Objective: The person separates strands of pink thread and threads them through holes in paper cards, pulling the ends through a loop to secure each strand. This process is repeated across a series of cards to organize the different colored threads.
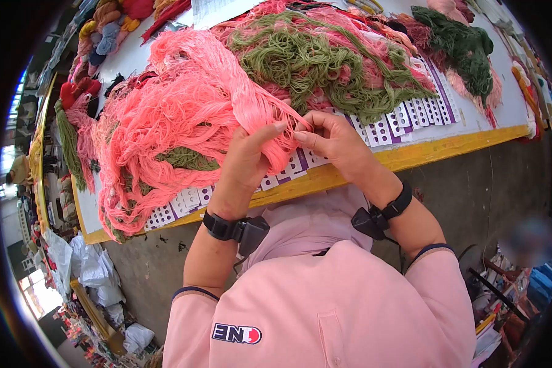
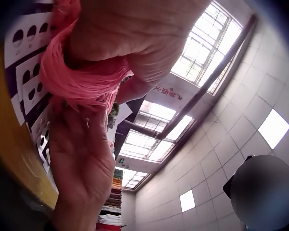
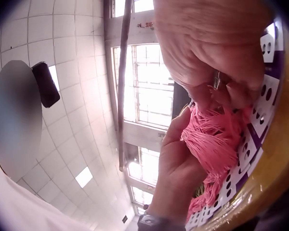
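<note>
A thick skein of pink yarn (image 1: 227,80) loops over the pile and down to both hands. The left hand (image 1: 251,153) grips the skein, thumb on top and fingers hidden beneath the strands; the left wrist view shows yarn (image 2: 82,82) wrapped through that hand (image 2: 130,38). The right hand (image 1: 337,142) pinches a few strands between thumb and curled forefinger at the skein's right edge. In the right wrist view the right hand's (image 3: 216,48) fingertips meet the pink strands (image 3: 212,139), close to the left hand (image 3: 176,163).
Olive green yarn (image 1: 306,61) lies tangled beyond the hands, with dark green yarn (image 1: 466,55) farther right. White cards with holes (image 1: 411,115) line the table's yellow front edge (image 1: 460,146). Plastic bags (image 1: 95,264) are on the floor at left.
</note>
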Motion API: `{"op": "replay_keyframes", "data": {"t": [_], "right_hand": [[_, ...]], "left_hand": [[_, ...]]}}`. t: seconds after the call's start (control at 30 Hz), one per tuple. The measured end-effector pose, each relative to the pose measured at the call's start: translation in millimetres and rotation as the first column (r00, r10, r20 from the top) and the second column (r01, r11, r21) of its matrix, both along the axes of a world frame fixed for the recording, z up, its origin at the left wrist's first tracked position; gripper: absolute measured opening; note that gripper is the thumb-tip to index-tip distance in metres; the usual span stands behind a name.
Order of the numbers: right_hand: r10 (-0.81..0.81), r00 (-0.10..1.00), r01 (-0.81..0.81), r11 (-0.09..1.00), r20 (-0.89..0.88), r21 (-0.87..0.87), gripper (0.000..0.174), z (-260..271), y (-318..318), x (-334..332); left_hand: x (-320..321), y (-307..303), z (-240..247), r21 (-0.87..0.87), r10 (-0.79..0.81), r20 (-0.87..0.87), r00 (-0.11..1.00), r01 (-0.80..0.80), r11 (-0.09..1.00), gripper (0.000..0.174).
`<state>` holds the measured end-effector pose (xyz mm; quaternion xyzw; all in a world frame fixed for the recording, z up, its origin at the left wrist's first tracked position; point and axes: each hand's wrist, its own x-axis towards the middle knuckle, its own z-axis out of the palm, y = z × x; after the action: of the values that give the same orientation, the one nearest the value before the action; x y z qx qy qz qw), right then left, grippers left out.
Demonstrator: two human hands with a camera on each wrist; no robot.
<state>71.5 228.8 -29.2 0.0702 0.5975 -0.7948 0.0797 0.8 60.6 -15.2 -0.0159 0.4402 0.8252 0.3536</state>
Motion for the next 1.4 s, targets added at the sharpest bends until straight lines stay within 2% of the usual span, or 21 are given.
{"op": "replay_keyframes", "data": {"t": [0.1,0.2,0.3,0.4,0.8,0.87,0.97,1.1,1.37,1.4], "right_hand": [[0.001,0.999,0.002,0.998,0.043,-0.066,0.007,7.1,0.9,4.3],[-0.001,0.998,0.008,0.994,0.057,-0.112,0.007,3.3,2.7,6.6],[0.008,0.998,0.001,0.986,0.057,-0.166,0.008,1.1,3.6,6.7],[0.017,0.997,-0.004,0.984,0.07,-0.178,0.009,-2.5,3.7,6.6],[0.012,0.998,0.004,0.972,0.064,-0.233,0.013,-11.6,5.0,7.1],[-0.027,0.994,0.055,0.958,0.103,-0.282,0.013,-10.0,2.0,6.7],[-0.033,0.993,0.055,0.977,0.11,-0.204,0.012,0.2,-2.2,3.4],[-0.035,0.992,0.06,0.975,0.12,-0.215,0.014,-1.8,-2.7,-2.3],[0.045,0.987,0.029,0.894,0.153,-0.448,0.012,-11.9,8.5,0.0],[0.014,0.989,0.038,0.939,0.147,-0.343,0.012,-8.2,5.8,0.4]], "left_hand": [[1.4,-0.4,-3.0,-0.034,-0.041,-0.114,0.993,0.038,0.999,0.044],[1.6,-2.9,-4.2,-0.057,-0.072,-0.134,0.988,0.065,0.996,0.044],[1.2,-3.7,-5.9,-0.057,-0.08,-0.133,0.988,0.073,0.996,0.039],[0.8,-3.2,-8.2,-0.148,-0.11,-0.192,0.975,0.082,0.986,0.032],[2.1,-3.4,-2.6,-0.076,-0.051,-0.14,0.989,0.041,0.996,0.027],[2.9,-4.2,-5.2,-0.145,-0.076,-0.186,0.98,0.05,0.988,0.027],[4.5,-4.6,-11.3,-0.209,-0.089,-0.215,0.973,0.044,0.977,0.028],[4.9,-4.7,-9.9,-0.282,-0.152,-0.244,0.958,0.08,0.956,0.028],[5.5,-3.1,-13.1,-0.248,-0.116,-0.261,0.958,0.049,0.967,0.028],[5.6,-2.7,-13.3,-0.255,-0.121,-0.263,0.957,0.052,0.965,0.028]]}}
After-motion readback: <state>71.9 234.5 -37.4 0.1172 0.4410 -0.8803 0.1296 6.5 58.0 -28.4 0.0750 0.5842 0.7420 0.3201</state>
